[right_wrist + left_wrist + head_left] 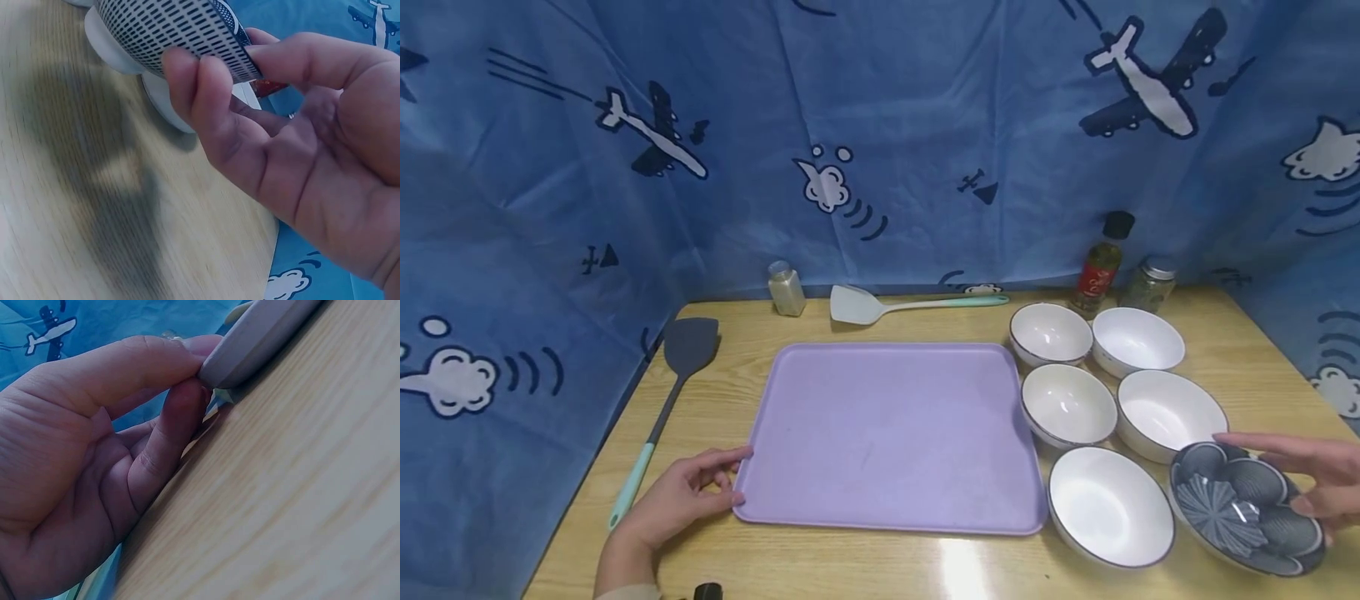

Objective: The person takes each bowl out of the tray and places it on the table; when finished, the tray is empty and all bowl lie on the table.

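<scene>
A purple rectangular tray (887, 433) lies flat on the table. My left hand (681, 496) is at its near left corner, thumb on the rim and curled fingers against the edge; the left wrist view shows the hand (94, 444) pinching the tray's rim (256, 344). At the far right, my right hand (1315, 475) grips a dark patterned bowl (1247, 508) by its rim. The bowl is tilted and its inside shows petal shapes. In the right wrist view, fingers (215, 106) press its dotted outer wall (162, 37), with the thumb over the rim.
Several white bowls (1112, 507) stand in two columns along the tray's right side. Behind them are an oil bottle (1097, 271) and a spice jar (1150, 283). A white spatula (857, 306) and a shaker (786, 289) lie at the back; a dark spatula (688, 346) lies left.
</scene>
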Motion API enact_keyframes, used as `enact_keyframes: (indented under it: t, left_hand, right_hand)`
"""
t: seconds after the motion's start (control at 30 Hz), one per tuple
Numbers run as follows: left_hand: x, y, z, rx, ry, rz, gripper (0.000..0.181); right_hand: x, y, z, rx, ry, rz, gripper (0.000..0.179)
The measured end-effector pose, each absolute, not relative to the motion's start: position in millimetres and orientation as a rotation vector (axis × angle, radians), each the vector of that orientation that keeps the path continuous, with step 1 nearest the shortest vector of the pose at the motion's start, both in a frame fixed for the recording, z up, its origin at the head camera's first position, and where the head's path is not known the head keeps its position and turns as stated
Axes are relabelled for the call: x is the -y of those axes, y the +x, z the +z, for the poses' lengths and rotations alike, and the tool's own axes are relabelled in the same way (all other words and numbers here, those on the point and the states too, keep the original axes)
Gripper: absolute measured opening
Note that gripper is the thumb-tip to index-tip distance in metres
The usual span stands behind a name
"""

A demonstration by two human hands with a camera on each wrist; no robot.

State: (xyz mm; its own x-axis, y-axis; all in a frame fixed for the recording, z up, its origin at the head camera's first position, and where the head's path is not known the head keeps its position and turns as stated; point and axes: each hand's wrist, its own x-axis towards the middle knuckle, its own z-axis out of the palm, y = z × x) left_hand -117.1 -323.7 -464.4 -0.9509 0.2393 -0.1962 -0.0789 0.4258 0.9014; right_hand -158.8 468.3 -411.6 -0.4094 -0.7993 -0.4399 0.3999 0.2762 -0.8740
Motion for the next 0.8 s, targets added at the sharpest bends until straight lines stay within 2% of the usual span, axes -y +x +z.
enact_keyframes:
  t: [0.33,0.57,0.8]
  left_hand:
    - [324.2,-117.8,-465.7,-2.375,0.135,1.555,0.062]
    - [324.1,-117.2,-464.0,-2.384,0.136,1.539,0.062]
    - [324.8,-118.1,-462.8,-2.38,0.152,1.545,0.062]
  right_hand:
    - [-474.9,-158.9,-427.6,-1.61,-0.438,-1.344,0.081]
    - [-477.4,-160.4,-439.4,-1.671,-0.561,-1.335,0.08]
    - [-475.3,-155.3,-441.3,-1.669,-0.388,-1.334,0.079]
